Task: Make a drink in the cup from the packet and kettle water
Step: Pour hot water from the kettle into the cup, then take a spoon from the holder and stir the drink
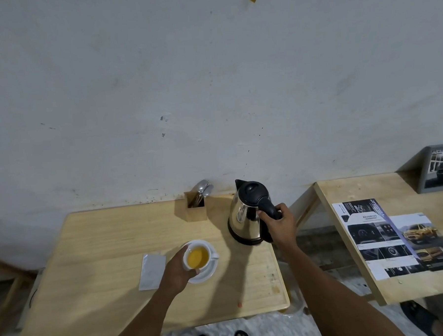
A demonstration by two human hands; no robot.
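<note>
The cup [197, 256] is white and sits on a white saucer [206, 271] near the middle of a light wooden table [91, 251], a little toward the near right. It holds an orange-yellow liquid that fills most of the bowl. The left hand [178, 270] wraps around the cup's left and near side, fingers curled against the wall and thumb along the rim, so it is closed on the cup. The cup's small handle points right, away from that hand.

The packet [152, 271], a flat silvery-white sachet, lies on the table just left of the left hand, apart from the saucer. Whether it is torn open cannot be told from this view.

The kettle [246, 215] stands upright on the far right part of the table, a shiny steel body with a black lid, black spout facing far left and a black base. The right hand [278, 225] is clenched around the black handle on the kettle's right side, fingers folded over it. The kettle's bottom appears to rest on the table; it is well apart from the cup.

A small wooden holder [196, 207] with metal spoons [204, 190] stands against the wall, just left of the kettle. To the right, on a second wooden table [370, 185], lie printed car brochures [388, 236].
</note>
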